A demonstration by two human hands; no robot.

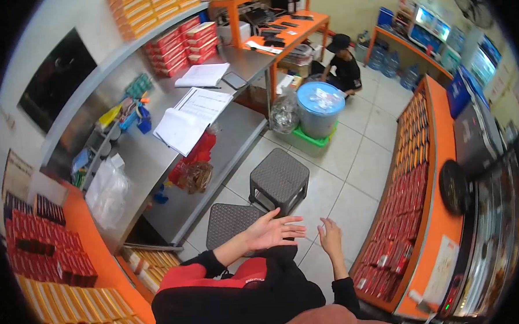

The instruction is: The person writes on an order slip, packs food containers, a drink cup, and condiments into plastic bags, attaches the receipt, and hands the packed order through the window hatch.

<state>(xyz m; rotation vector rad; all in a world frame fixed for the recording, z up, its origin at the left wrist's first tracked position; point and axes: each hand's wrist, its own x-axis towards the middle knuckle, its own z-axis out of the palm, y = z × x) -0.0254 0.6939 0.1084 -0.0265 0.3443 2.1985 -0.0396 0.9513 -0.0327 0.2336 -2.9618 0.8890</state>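
My left hand is held out in front of my body, palm showing and fingers spread, with nothing in it. To its right my right hand is raised, its fingers loosely apart and empty. The two hands do not touch. Beyond my left hand stand two grey woven-pattern stools, one farther off and one partly hidden behind my left forearm. Neither hand touches anything that I can make out.
A steel counter on the left bears an open notebook. A blue-lidded barrel stands ahead, with a person low behind it. Orange shelving with red boxes runs along the right. Yellow boxes fill the lower left.
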